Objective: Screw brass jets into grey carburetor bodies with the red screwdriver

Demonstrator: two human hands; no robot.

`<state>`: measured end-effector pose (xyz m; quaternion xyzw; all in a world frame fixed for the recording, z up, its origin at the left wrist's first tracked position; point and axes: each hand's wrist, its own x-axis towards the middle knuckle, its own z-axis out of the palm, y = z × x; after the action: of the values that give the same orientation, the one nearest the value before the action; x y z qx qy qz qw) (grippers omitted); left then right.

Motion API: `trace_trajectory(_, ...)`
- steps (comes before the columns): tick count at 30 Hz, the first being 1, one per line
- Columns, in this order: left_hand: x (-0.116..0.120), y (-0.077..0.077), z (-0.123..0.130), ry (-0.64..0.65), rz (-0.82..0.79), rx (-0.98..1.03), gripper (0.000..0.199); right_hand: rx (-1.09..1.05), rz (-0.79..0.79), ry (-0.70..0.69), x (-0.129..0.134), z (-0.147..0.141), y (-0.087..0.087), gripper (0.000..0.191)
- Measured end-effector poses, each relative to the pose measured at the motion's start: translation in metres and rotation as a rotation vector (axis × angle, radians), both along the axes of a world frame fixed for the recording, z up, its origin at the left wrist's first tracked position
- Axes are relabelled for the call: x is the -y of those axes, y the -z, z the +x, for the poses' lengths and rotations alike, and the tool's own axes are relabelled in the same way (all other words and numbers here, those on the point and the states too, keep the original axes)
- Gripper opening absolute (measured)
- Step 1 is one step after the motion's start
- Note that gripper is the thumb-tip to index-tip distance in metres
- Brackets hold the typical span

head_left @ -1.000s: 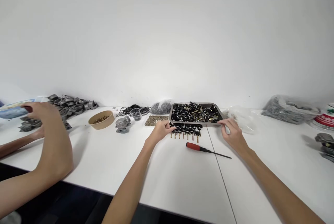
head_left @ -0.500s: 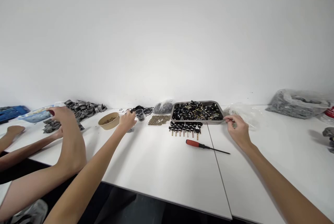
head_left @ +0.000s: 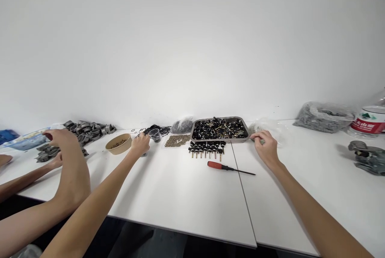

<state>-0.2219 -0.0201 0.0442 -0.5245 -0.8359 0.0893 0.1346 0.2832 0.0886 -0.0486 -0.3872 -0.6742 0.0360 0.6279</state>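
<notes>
My left hand (head_left: 140,145) is closed beside the small clear cup (head_left: 155,135) and the black rings (head_left: 159,130); what its fingers hold is too small to name. At the right end of the metal tray (head_left: 219,140), full of black and brass parts, my right hand (head_left: 265,146) is closed with fingertips pinched, their contents unclear. Several black parts with brass stems (head_left: 207,150) stand in rows before the tray. A red-handled screwdriver (head_left: 215,165) lies in front of them. Small brass pieces (head_left: 177,141) are spread left of the tray.
A tan bowl (head_left: 118,144) of small brass pieces stands left of my left hand. Other people's arms (head_left: 70,170) reach in at the left, near grey parts (head_left: 90,130). At the right are a plastic bag of grey parts (head_left: 323,117), a bottle (head_left: 368,121) and grey pieces (head_left: 368,158).
The view has turned slightly right, so table items sit further left and more of the bottle shows. My left hand has lowered a little; its fingers are more closed.
</notes>
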Motion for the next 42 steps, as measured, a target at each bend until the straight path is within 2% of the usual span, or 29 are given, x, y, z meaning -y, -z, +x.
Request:
trace_trajectory(5, 0.006, -0.002, -0.001, -0.035, 0.109, 0.116, 0.029, -0.023, -0.017, 0.004, -0.001, 0.002, 0.0, 0.024)
trace_trajectory(11, 0.029, -0.007, 0.003, -0.065, 0.372, 0.392, 0.031, -0.049, -0.031, 0.006, -0.003, 0.002, 0.001, 0.024)
trace_trajectory(14, 0.04, -0.009, 0.02, -0.02, 0.475, 0.6, 0.036, -0.053, -0.049, 0.001, -0.003, 0.002, 0.002, 0.024)
trace_trajectory(17, 0.047, -0.009, 0.049, 0.092, 0.51, 0.814, 0.042, -0.058, -0.077, -0.001, -0.004, 0.003, 0.004, 0.024)
trace_trajectory(22, 0.051, 0.001, 0.117, 0.328, 0.386, 1.148, 0.041, -0.069, -0.121, -0.007, -0.007, 0.004, 0.007, 0.023)
trace_trajectory(26, 0.051, 0.02, 0.178, 0.505, 0.171, 1.575, 0.037, -0.079, -0.138, -0.012, -0.007, 0.003, 0.006, 0.022)
trace_trajectory(30, 0.048, 0.033, 0.226, 0.564, 0.018, 1.703, 0.035, -0.081, -0.144, -0.005, -0.007, 0.003, 0.005, 0.023)
trace_trajectory(35, 0.042, 0.038, 0.253, 0.614, -0.117, 1.741, 0.036, -0.08, -0.158, -0.005, -0.01, 0.004, 0.005, 0.024)
trace_trajectory(42, 0.036, 0.051, 0.256, 0.714, -0.196, 1.735, 0.031, -0.084, -0.174, -0.009, -0.012, 0.003, 0.005, 0.024)
